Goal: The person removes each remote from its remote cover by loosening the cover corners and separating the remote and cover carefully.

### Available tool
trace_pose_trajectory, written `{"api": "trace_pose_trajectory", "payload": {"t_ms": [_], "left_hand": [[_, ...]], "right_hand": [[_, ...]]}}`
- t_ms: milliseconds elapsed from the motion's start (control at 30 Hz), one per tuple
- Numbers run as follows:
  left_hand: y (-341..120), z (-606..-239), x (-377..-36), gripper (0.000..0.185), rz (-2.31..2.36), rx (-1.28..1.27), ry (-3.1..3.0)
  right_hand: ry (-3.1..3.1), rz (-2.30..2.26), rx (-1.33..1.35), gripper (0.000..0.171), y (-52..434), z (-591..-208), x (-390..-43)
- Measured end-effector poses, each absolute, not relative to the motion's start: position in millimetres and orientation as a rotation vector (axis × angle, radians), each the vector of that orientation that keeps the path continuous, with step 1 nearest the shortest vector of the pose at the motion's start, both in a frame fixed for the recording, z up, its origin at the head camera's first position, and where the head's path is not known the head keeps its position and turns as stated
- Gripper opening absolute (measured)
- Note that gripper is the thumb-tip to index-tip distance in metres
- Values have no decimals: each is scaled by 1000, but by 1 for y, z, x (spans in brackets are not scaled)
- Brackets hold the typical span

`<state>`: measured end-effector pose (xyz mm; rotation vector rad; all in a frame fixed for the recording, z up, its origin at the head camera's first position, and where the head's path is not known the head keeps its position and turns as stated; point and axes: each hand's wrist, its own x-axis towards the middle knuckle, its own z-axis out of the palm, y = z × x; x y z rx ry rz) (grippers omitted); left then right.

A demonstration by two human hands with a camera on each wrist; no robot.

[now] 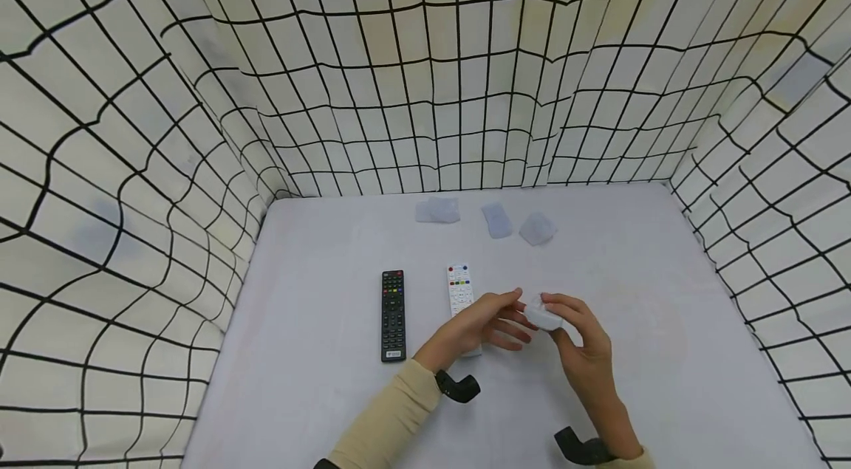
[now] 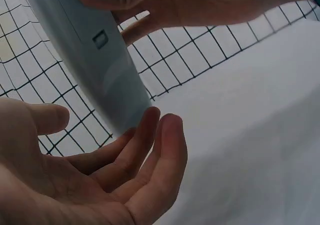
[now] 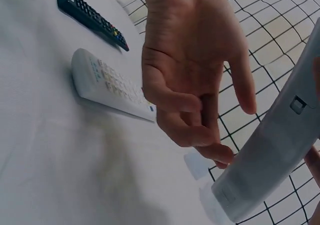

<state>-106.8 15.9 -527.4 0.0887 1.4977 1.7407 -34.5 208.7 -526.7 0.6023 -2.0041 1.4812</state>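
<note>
My right hand grips a white remote control and holds it up off the table, nearly end-on in the head view. Its plain back with a small square latch shows in the left wrist view, where the remote's casing slants down toward my left hand. That hand has its palm turned up, fingers loosely bent and thumb apart, fingertips right at the remote's lower end. On the table beneath the left hand lies a second white remote, buttons up, partly hidden by the hand. A black remote lies to its left.
Along the back of the white table lie several small translucent pale pieces, among them a folded one, a narrow one and a crumpled one. White walls with black grid netting enclose the back and both sides.
</note>
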Motion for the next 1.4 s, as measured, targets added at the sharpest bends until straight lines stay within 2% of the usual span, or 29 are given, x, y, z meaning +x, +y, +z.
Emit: {"api": "trace_pose_trajectory", "payload": {"t_ms": [67, 167, 233, 333, 367, 500, 533, 733, 833, 933, 1167, 1400], "left_hand": [[18, -528, -105, 61, 1772, 81, 1425], [19, -530, -106, 58, 1825, 45, 1373], [19, -530, -106, 53, 1865, 7, 1379], [16, -529, -108, 47, 1927, -50, 1379], [15, -529, -108, 45, 1945, -61, 1378], [13, -530, -111, 45, 2012, -108, 1393], [14, -530, -111, 47, 2022, -121, 1407], [23, -536, -108, 50, 2040, -177, 1573], [31, -541, -103, 47, 2051, -171, 1633], [41, -546, -99, 46, 2075, -138, 1688], [64, -558, -93, 38, 2146, -130, 1881], [75, -573, -95, 32, 2024, -187, 2144]], "right_hand": [[-2018, 1436, 646, 23, 204, -530, -34], [-2028, 1362, 702, 31, 198, -534, -33], [-2035, 1325, 733, 29, 195, -537, -32], [-2060, 1309, 757, 15, 194, -540, -31], [-2079, 1310, 752, 19, 194, -541, -30], [-2176, 1406, 657, 59, 196, -544, -25], [-2198, 1457, 617, 62, 196, -545, -23], [-2303, 1822, 160, 39, 201, -549, -21], [-2371, 1901, -113, 41, 205, -549, -26], [-2418, 1926, -276, 45, 209, -549, -30], [-2494, 1831, -391, 46, 217, -556, -32], [-2552, 1692, -382, 39, 221, -570, -40]]}}
